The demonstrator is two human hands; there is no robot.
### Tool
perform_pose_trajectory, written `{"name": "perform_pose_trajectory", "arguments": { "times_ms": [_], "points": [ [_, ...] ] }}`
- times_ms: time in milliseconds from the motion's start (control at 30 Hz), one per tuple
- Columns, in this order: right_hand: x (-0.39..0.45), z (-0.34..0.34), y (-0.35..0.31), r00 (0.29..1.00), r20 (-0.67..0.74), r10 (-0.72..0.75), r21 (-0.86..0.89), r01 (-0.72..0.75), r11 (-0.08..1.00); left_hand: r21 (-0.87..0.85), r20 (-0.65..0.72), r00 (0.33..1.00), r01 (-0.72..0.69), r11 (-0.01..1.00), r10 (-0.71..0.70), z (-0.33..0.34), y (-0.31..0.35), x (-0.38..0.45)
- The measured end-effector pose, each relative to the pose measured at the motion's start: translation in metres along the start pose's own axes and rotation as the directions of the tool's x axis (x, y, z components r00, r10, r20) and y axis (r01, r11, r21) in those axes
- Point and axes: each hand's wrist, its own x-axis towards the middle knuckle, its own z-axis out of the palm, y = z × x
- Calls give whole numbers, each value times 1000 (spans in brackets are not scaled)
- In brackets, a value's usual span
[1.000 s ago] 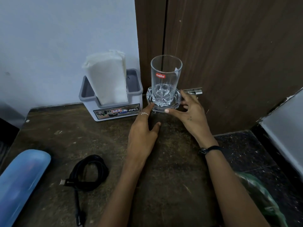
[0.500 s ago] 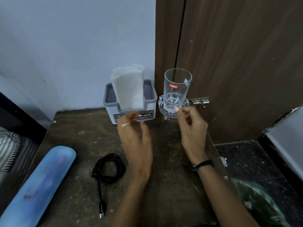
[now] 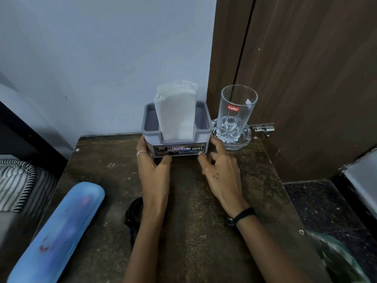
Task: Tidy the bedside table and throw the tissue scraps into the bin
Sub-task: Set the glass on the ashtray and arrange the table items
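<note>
A grey tissue holder [image 3: 202,124] with white tissues [image 3: 175,111] standing in it sits at the back of the brown bedside table [image 3: 204,231]. My left hand [image 3: 153,168] presses against its left side, thumb at the front bottom edge. My right hand [image 3: 220,172] touches its right front corner, fingers spread beside it. Right of the holder, a clear drinking glass [image 3: 236,111] stands upright in a cut-glass dish [image 3: 242,142]. No tissue scraps are visible on the table.
A coiled black cable [image 3: 132,215] lies partly under my left forearm. A long blue case [image 3: 59,231] lies at the table's left front. A green bag [image 3: 336,258] sits on the floor at lower right. The wooden door [image 3: 306,78] with its latch [image 3: 263,128] stands behind; striped bedding [image 3: 14,180] lies left.
Both hands have left the glass dish and moved left onto the tissue holder. The camera view has shifted back and leftward.
</note>
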Motion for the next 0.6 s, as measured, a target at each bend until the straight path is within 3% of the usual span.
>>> {"name": "perform_pose_trajectory", "arguments": {
  "times_ms": [367,533,600],
  "points": [
    [0,0,5,1000,-11,-14,-48,13,999,69,47,998,-41,997,37,3,0,4],
    [-20,2,-11,994,-80,79,211,-61,976,169,46,999,15,986,-23,-2,10,2],
    [-36,1,-25,1000,-17,8,251,-4,968,251,29,999,6,968,-14,-11,18,-1]
  ]
}}
